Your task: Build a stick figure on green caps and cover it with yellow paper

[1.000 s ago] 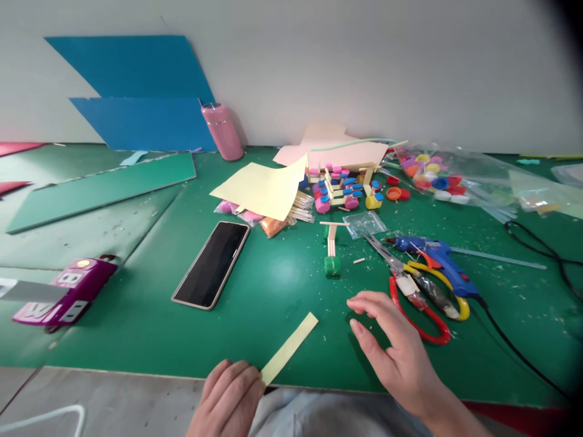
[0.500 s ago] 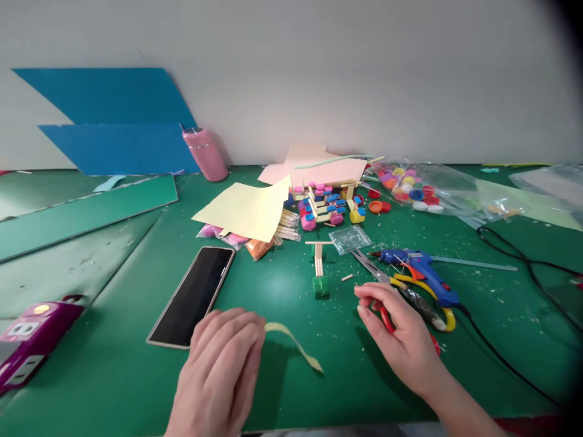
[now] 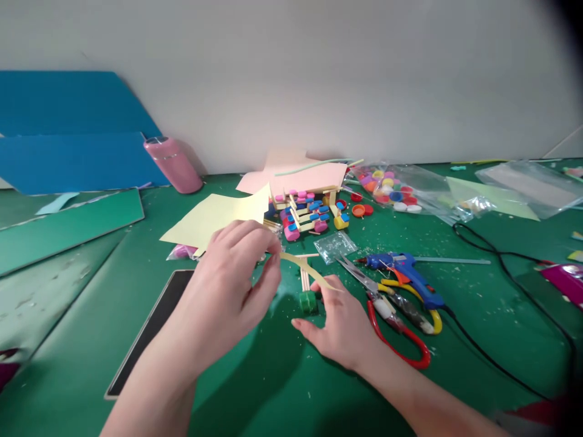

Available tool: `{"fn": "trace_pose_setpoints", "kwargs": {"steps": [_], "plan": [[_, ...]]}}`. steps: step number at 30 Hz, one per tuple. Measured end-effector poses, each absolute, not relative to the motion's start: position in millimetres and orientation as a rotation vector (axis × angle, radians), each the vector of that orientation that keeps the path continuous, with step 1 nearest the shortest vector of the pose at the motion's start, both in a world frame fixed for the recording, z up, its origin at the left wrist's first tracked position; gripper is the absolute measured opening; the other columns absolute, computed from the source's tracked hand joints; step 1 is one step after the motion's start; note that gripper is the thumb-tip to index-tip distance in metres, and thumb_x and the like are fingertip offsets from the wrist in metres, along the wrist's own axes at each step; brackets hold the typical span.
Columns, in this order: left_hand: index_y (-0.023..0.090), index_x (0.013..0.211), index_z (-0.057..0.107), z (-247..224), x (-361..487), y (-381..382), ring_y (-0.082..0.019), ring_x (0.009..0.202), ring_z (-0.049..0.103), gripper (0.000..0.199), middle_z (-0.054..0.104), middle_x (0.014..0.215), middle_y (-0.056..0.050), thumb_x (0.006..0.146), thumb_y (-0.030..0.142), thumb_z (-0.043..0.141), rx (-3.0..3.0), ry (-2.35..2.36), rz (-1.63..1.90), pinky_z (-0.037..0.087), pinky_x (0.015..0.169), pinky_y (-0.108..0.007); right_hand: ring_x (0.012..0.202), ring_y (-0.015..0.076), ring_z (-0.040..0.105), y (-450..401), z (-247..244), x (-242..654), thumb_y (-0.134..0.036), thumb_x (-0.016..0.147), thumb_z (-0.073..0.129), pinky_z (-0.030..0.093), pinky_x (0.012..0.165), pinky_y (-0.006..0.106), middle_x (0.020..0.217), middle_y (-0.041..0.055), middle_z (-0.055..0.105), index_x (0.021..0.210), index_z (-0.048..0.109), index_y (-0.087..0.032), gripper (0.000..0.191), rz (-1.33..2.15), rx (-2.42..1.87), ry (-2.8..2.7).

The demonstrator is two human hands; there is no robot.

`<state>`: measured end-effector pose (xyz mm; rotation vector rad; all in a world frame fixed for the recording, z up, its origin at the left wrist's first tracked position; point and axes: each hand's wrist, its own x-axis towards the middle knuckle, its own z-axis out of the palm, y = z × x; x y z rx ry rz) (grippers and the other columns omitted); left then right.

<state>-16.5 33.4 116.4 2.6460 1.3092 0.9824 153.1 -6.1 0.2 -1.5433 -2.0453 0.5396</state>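
Note:
My left hand (image 3: 232, 279) is closed in a pinch on one end of a pale yellow paper strip (image 3: 310, 268), which arches to the right above the table. Under the strip stands a small build of pale wooden sticks (image 3: 305, 279) with a green piece (image 3: 308, 302) at its near end. My right hand (image 3: 341, 321) is just right of that green piece, thumb and fingers apart, with nothing between them. The strip's free end hangs over the back of this hand; whether it touches, I cannot tell.
Scissors with red and yellow handles (image 3: 401, 340) and a blue glue gun (image 3: 405, 276) lie to the right, its black cord (image 3: 496, 373) trailing. A phone (image 3: 150, 334) is partly under my left arm. Behind are yellow paper (image 3: 214, 215), colourful small builds (image 3: 303, 215) and bagged bottle caps (image 3: 387, 185).
My left hand has moved forward and right, lifting the strip over the stick build. My right hand has moved left from the scissors to beside the green piece. The view has shifted right.

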Motion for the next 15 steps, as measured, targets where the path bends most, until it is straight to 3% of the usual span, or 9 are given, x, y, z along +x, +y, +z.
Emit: {"fn": "trace_pose_setpoints", "kwargs": {"steps": [5,9,13,15], "plan": [[0.019,0.067,0.049,120,-10,45,-0.013,0.062,0.049,0.008,0.050,0.065,0.000,0.071,0.015,0.043,2.573,1.250,0.971,0.041,0.055,-0.024,0.081,0.0257,0.057,0,-1,141,-0.032,0.074,0.056,0.046,0.070,0.039,0.090,0.0096,0.056,0.096,0.047,-0.015,0.029,0.533,-1.637,-2.040],[0.020,0.067,0.046,126,-9,49,-0.014,0.064,0.047,0.010,0.049,0.067,0.000,0.069,0.013,0.039,2.511,1.332,0.752,0.039,0.054,-0.024,0.079,0.0237,0.056,-5,2,143,-0.032,0.072,0.059,0.044,0.068,0.036,0.086,0.0058,0.055,0.090,0.046,-0.018,0.026,0.617,-1.656,-2.012],[0.020,0.068,0.045,129,-13,52,-0.013,0.063,0.044,0.009,0.050,0.068,0.000,0.069,0.013,0.039,2.511,1.338,0.625,0.041,0.063,-0.028,0.073,0.0205,0.053,-21,12,157,-0.039,0.069,0.064,0.042,0.062,0.033,0.082,0.0017,0.054,0.087,0.046,-0.021,0.031,0.756,-1.651,-1.979],[0.020,0.068,0.046,128,-14,54,-0.013,0.062,0.044,0.009,0.051,0.068,0.001,0.069,0.013,0.040,2.528,1.314,0.590,0.042,0.069,-0.031,0.068,0.0171,0.050,-27,20,168,-0.036,0.073,0.061,0.042,0.059,0.030,0.077,-0.0001,0.052,0.085,0.047,-0.022,0.024,0.776,-1.597,-1.922]]}}
